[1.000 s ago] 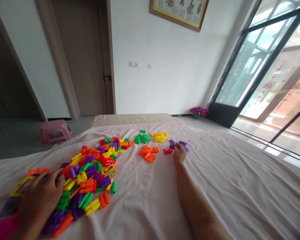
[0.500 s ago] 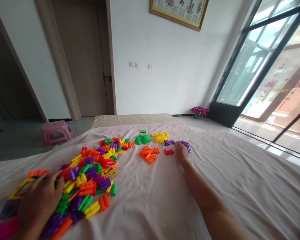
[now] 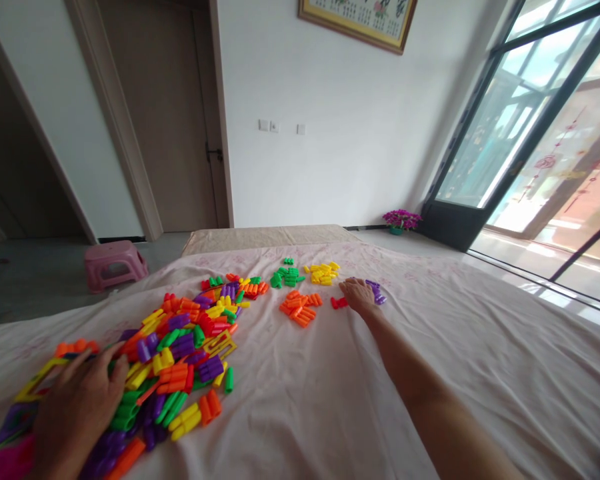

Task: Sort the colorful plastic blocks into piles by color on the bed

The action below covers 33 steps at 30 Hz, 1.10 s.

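Note:
My left hand (image 3: 83, 390) lies with its fingers spread on the near left side of a big mixed pile of plastic building blocks (image 3: 183, 347), colored orange, yellow, green, purple and red. Farther out, my right hand (image 3: 359, 293) reaches over the cloth with its fingers stretched to the left. Purple blocks (image 3: 377, 292) show just to its right, and a few red blocks (image 3: 339, 303) lie close by its left edge. Whatever is under its fingers is hidden. Separate groups of orange blocks (image 3: 299, 308), green blocks (image 3: 287, 277) and yellow blocks (image 3: 323, 273) sit left of this hand.
A pale patterned cloth (image 3: 300, 400) covers the broad surface under the blocks. Something bright pink (image 3: 7, 460) shows at the lower left corner. Beyond the surface stand a pink stool (image 3: 116, 265) on the left and a pot of purple flowers (image 3: 401, 221) by the glass door.
My right hand has moved slightly left and now covers the loose purple blocks that lay left of it. My left hand stays on the pile.

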Available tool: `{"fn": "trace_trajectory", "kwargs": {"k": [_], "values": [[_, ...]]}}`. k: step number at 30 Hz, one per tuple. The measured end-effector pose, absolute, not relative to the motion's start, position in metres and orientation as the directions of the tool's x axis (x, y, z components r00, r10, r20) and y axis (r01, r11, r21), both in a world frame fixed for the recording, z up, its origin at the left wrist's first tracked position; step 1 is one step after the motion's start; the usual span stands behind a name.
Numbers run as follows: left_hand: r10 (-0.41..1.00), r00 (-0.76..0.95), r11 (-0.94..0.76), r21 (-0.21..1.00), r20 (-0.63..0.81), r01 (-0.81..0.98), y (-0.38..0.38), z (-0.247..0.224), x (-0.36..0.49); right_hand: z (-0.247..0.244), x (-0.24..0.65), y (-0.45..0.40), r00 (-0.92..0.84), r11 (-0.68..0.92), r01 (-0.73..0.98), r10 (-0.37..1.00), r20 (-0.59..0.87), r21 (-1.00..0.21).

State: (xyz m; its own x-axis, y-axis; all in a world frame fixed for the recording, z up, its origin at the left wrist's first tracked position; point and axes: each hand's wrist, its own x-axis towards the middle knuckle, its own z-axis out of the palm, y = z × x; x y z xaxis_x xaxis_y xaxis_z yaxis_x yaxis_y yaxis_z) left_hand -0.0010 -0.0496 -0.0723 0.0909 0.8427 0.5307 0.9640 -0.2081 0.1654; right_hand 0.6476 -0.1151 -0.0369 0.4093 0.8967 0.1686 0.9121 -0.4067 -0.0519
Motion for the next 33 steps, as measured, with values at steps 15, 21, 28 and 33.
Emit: {"fn": "trace_trajectory", "kwargs": {"k": [15, 21, 28, 33], "values": [[0.827, 0.09, -0.165, 0.086, 0.554, 0.983, -0.069, -0.052, 0.018, -0.043, 0.507, -0.116, 0.081, 0.129, 0.897, 0.892, 0.445, -0.422], [0.823, 0.086, -0.187, 0.124, 0.561, 0.974, -0.07, -0.055, 0.017, -0.049, 0.397, -0.135, -0.244, 0.436, 0.746, 0.882, 0.402, -0.503], [0.818, 0.122, -0.212, 0.097, 0.562, 0.972, -0.07, -0.055, 0.017, -0.045, 0.327, -0.143, -0.372, 0.51, 0.669, 0.86, 0.351, -0.541], [0.816, 0.149, -0.229, 0.076, 0.558, 0.97, -0.069, -0.056, 0.017, -0.047, 0.307, -0.144, -0.369, 0.485, 0.683, 0.875, 0.315, -0.546]]}}
